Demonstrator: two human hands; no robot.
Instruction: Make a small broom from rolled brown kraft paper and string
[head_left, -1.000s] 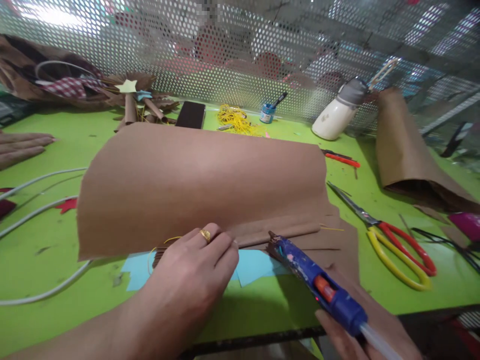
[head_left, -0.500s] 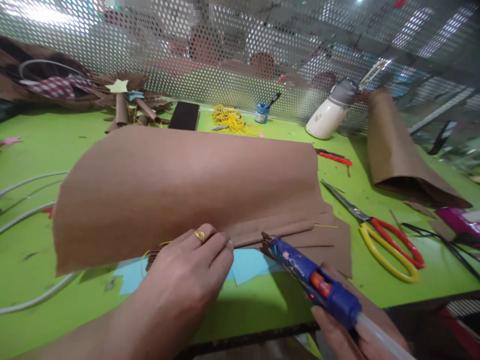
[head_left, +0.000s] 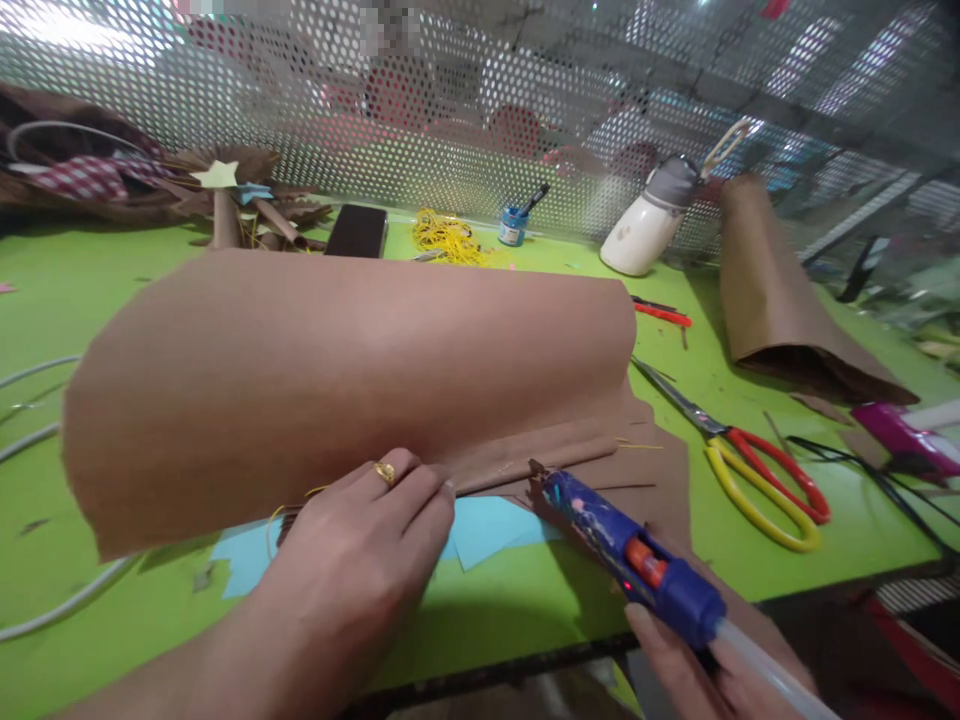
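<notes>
A large sheet of brown kraft paper point(head_left: 352, 360) curls across the table, with a thin paper roll point(head_left: 555, 462) along its near side. My left hand point(head_left: 367, 560), wearing a gold ring, is closed over the left part of this roll; its fingertips are hidden. In my right hand point(head_left: 675, 660) is a blue hot glue gun point(head_left: 637, 555) with a clear glue stick in its rear. The nozzle is at the roll's near side, and small glistening spots show on the roll. Light blue paper point(head_left: 495, 530) lies underneath. Yellow string point(head_left: 641, 445) sticks out at the roll's right end.
Scissors point(head_left: 724, 435) lie at right, near a brown paper cone point(head_left: 780, 290). A white bottle point(head_left: 649, 220), blue jar point(head_left: 512, 226), yellow string tangle point(head_left: 446, 238) and phone point(head_left: 356, 231) line the back. A white cable point(head_left: 71, 620) loops at left; the table's front edge is close.
The glue gun's nozzle has shifted slightly along the roll, and shiny spots now show on the roll. My left hand keeps its place on the paper. The view has turned slightly right.
</notes>
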